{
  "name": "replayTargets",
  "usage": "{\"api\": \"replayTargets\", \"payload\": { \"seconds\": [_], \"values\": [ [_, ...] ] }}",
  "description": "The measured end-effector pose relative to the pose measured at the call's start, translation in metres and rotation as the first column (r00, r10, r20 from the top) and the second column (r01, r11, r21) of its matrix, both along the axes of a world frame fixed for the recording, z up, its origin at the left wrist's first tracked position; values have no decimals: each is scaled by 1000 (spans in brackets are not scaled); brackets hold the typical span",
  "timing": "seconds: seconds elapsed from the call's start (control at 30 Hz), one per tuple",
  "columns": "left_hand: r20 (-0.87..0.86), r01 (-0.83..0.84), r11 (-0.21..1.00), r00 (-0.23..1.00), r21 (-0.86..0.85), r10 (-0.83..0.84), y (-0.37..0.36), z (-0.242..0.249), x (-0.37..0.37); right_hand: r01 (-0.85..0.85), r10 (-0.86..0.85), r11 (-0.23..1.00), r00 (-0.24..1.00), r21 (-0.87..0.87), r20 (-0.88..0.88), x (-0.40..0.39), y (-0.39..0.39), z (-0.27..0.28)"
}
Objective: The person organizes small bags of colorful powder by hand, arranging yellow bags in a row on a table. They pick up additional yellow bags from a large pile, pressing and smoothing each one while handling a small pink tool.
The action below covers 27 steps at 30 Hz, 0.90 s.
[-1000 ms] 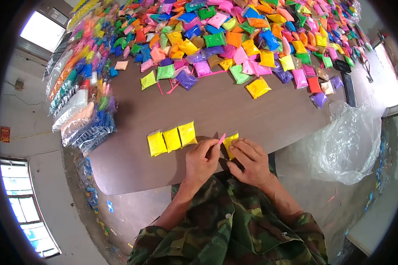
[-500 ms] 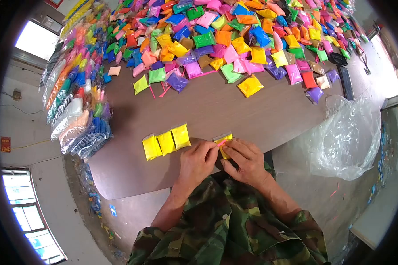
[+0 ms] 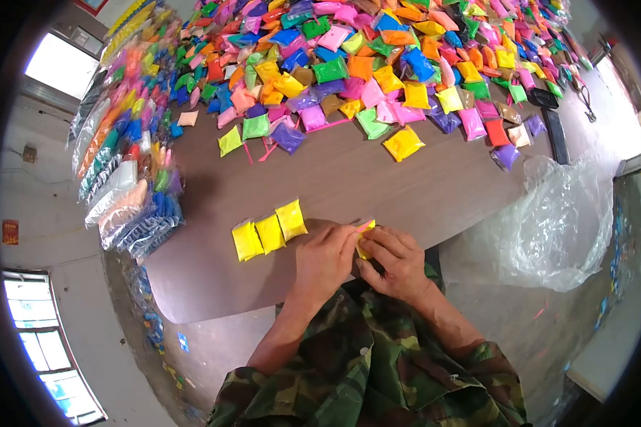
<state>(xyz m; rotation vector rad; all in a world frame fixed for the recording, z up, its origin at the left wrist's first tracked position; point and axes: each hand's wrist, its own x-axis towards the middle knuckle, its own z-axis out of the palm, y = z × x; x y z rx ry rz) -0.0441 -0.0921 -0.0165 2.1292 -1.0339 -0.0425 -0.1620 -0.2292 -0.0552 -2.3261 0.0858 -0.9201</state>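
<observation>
A small yellow packet (image 3: 365, 246) is held upright at the near edge of the table, partly hidden by my fingers. My right hand (image 3: 397, 265) is closed around its right side. My left hand (image 3: 323, 262) pinches at its upper left, where a thin pink strip (image 3: 366, 226) shows by the fingertips. To the left, several yellow packets (image 3: 269, 233) lie in a slanted row on the table, the left ones overlapping.
Across the back of the brown table (image 3: 214, 277) spreads a large heap of colourful packets (image 3: 335, 67). Bagged packets (image 3: 132, 171) are stacked high along the left side. At right hangs a clear plastic bag (image 3: 559, 228), near a black strap-like object (image 3: 556, 135).
My left hand has moved slightly right and up along the packet's top, and the pink strip now sits higher and more tilted. My right hand stays on the packet.
</observation>
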Motion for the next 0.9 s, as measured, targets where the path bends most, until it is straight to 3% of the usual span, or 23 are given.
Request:
{"api": "replayTargets", "payload": {
  "seconds": [0.17,0.37,0.67,0.9],
  "values": [
    [-28,99,968,995,229,-95,-7,8,10,13,-13,1000,1000,-4,21,2,2,-4],
    [42,125,946,989,300,-144,-17,-1,28,15,-15,1000,1000,7,18,1,2,-4],
    [-106,81,987,992,136,-66,1,14,5,-38,40,998,999,49,-30,-5,-2,2],
    [-18,1,993,1000,116,2,-2,-6,15,-30,30,999,999,20,14,0,-1,-1]
  ]
}}
